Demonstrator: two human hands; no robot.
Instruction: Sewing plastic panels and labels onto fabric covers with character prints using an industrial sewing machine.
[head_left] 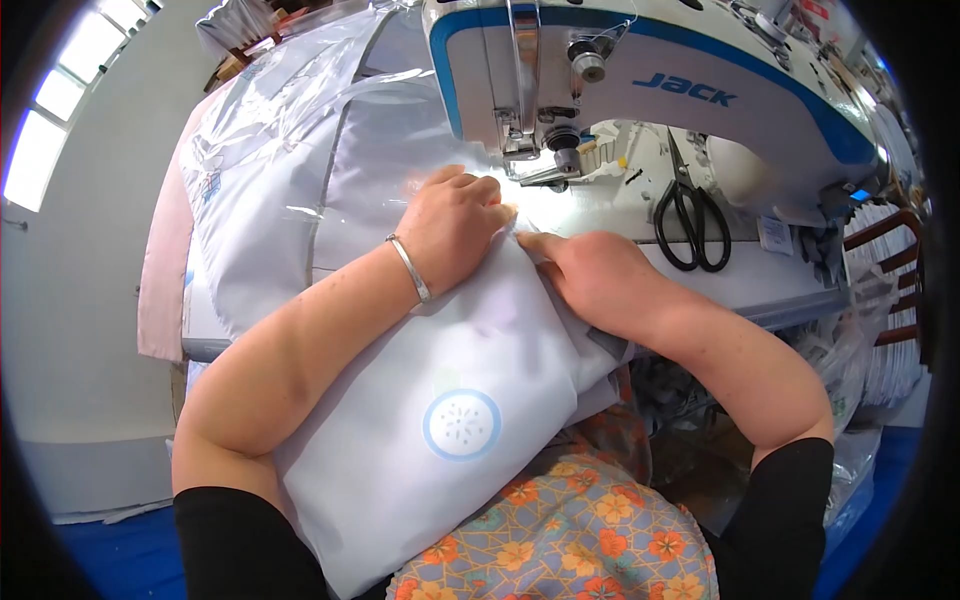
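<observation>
A sheet of white fabric with a round blue-ringed print drapes from the sewing table over my lap. Its far edge is gathered just in front of the presser foot of a white and blue sewing machine. My left hand, with a silver bracelet at the wrist, is closed on that edge, thumb and fingers pressed together. Right beside it, my right hand pinches the same edge, its fingertips partly hidden under the hand. A small gap separates the two thumbs.
Black-handled scissors lie on the table right of the needle area. More white fabric and clear plastic film cover the table's left side. A patterned apron covers my lap. A stack of white pieces stands far right.
</observation>
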